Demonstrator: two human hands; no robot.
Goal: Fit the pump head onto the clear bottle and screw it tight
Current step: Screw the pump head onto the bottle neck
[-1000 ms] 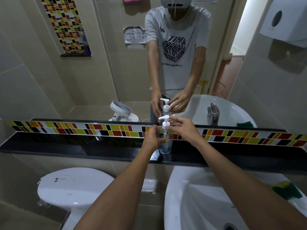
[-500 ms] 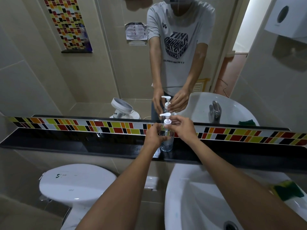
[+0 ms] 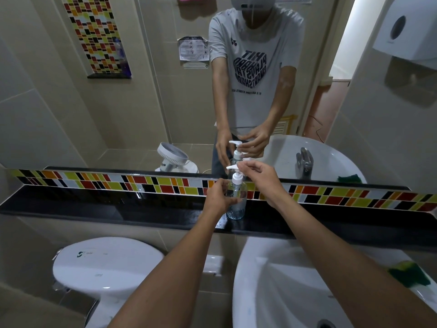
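Observation:
A clear bottle (image 3: 237, 204) stands upright on the black shelf (image 3: 142, 213) below the mirror. The white pump head (image 3: 236, 177) sits on its neck, nozzle pointing left. My left hand (image 3: 218, 197) wraps the bottle's left side and holds it. My right hand (image 3: 262, 181) pinches the top of the pump head from the right with thumb and fingers. The mirror repeats both hands and the bottle above.
A white sink (image 3: 295, 287) lies below right with a green sponge (image 3: 409, 276) on its rim. A white toilet lid (image 3: 106, 263) is at lower left. A coloured tile strip (image 3: 118, 183) runs behind the shelf. A paper dispenser (image 3: 406, 29) hangs at top right.
My right hand has shifted its fingers up from the pump collar to the pump top. The nozzle still points left. The left hand keeps its hold on the bottle.

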